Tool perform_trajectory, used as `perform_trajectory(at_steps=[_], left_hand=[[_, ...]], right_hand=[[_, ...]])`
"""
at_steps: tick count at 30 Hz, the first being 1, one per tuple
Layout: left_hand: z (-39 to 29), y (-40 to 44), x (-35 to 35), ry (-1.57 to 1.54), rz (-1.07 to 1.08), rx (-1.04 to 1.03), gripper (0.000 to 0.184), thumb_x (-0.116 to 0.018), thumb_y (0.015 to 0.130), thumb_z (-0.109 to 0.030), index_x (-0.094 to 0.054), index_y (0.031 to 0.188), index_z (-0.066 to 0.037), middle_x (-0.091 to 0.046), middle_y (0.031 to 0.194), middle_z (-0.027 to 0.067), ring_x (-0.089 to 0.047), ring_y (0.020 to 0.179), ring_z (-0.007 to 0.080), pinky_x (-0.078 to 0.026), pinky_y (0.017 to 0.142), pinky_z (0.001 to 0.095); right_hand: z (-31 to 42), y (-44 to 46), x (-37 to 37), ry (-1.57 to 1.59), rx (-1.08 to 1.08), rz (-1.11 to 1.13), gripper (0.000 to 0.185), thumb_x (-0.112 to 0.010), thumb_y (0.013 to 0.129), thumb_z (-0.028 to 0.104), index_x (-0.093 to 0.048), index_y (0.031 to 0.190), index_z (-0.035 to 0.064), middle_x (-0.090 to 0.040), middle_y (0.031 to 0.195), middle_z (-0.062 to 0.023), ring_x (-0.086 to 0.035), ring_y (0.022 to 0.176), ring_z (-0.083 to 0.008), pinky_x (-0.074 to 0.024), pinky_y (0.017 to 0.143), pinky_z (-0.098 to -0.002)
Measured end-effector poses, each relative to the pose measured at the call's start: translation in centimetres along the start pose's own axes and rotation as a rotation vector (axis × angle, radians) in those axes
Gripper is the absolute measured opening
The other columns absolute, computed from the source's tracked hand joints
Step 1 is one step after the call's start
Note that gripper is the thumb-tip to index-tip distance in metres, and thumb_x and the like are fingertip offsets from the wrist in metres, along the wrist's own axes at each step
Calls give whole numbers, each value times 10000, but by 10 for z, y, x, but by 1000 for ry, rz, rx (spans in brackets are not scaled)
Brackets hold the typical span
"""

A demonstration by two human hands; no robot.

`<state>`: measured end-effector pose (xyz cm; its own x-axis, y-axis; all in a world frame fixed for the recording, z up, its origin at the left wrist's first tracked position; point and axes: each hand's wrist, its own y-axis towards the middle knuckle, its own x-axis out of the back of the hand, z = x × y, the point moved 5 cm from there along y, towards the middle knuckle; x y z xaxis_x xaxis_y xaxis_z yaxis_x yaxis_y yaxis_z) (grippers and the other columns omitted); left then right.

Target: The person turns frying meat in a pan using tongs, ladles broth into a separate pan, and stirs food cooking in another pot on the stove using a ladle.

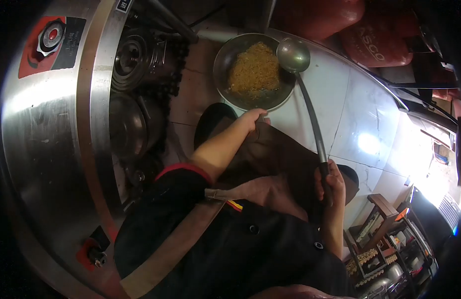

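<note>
A round metal wok (224, 79) holds a heap of yellow-brown shredded food, possibly noodles (255, 70). My left hand (252, 120) is closed at the wok's near edge, gripping it there; the handle itself is mostly hidden by my fingers. In my right hand (335, 183) is the dark grip of a long-handled ladle (312, 114). The ladle's round metal bowl (293, 55) is at the wok's right rim, overlapping it in view; whether they touch I cannot tell.
A stainless steel counter with a red-backed knob (52, 36) runs along the left. Metal pots (126, 124) stand beneath it. Red gas cylinders (375, 42) are at the upper right. A wooden stool (377, 219) and a loaded rack (390, 254) stand at the lower right, over pale floor tiles (360, 119).
</note>
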<state>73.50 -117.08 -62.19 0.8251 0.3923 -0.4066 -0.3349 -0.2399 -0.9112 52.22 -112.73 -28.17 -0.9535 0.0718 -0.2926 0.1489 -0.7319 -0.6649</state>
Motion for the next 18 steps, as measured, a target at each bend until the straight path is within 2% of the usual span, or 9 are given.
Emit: perform_trajectory(at_steps=[1, 3, 4, 5, 11, 13, 15, 16, 18], left_hand=[[0, 11, -6, -26, 189, 14, 189, -588, 804, -214, -573, 713, -48, -583, 681, 78, -564, 643, 213, -504, 611, 386], [-12, -18, -23, -10, 154, -14, 175, -581, 809, -193, -570, 708, -50, -584, 673, 75, -559, 628, 212, -500, 607, 375], [-11, -29, -24, -8, 113, -15, 163, -574, 814, -173, -568, 703, -53, -585, 665, 73, -554, 612, 211, -496, 603, 364], [-17, -30, -22, -85, 258, -79, 161, -587, 801, -162, -574, 679, -58, -591, 665, 73, -560, 616, 207, -484, 601, 338], [2, -157, -6, -149, -20, -3, 137, -602, 794, -136, -595, 701, -35, -612, 693, 59, -568, 606, 164, -480, 603, 281], [9, -209, -4, -160, 87, -34, 127, -602, 767, -135, -574, 659, -75, -593, 692, 42, -563, 629, 152, -475, 651, 269], [12, -256, -1, -152, 88, -152, 80, -585, 790, -108, -552, 724, -77, -561, 728, 35, -547, 640, 134, -469, 637, 250], [15, -272, 4, -161, 80, -180, 80, -585, 790, -108, -552, 724, -77, -561, 728, 35, -547, 640, 134, -469, 637, 250], [18, -299, 9, -269, 203, -244, 44, -566, 799, -70, -525, 815, -71, -531, 747, 34, -535, 642, 124, -471, 611, 238]], right_hand=[[-5, 2, 1, 8, -21, 27, 505, -576, 731, 314, -451, 1105, -3, -500, 731, -55, -433, 457, -90, -348, 384, -198], [-11, 6, 3, 112, -53, 84, 533, -625, 699, 204, -414, 1139, -10, -520, 745, -103, -490, 468, -147, -390, 372, -238], [-12, 7, 6, 120, -48, 85, 533, -625, 699, 204, -414, 1139, -10, -520, 745, -103, -490, 468, -147, -390, 372, -238], [-13, 7, 8, 100, -71, 94, 529, -630, 701, 189, -415, 1144, -6, -522, 742, -104, -492, 468, -148, -389, 371, -239], [4, 19, 12, 39, -140, 286, 504, -655, 717, 130, -410, 1142, 17, -535, 738, -127, -485, 408, -169, -393, 342, -242], [22, 21, 14, 2, -167, 348, 510, -655, 708, 120, -410, 1142, 13, -537, 727, -126, -485, 408, -172, -385, 342, -242], [36, 25, 11, -120, -251, 424, 492, -622, 715, 41, -413, 1159, 8, -555, 807, -115, -515, 472, -184, -402, 386, -258], [44, 31, 3, -129, -244, 453, 492, -622, 715, 41, -413, 1159, 8, -555, 807, -115, -515, 472, -184, -402, 386, -258], [47, 40, -21, -254, -272, 592, 525, -643, 693, 86, -391, 1145, 0, -546, 739, -135, -501, 422, -183, -380, 345, -250]])
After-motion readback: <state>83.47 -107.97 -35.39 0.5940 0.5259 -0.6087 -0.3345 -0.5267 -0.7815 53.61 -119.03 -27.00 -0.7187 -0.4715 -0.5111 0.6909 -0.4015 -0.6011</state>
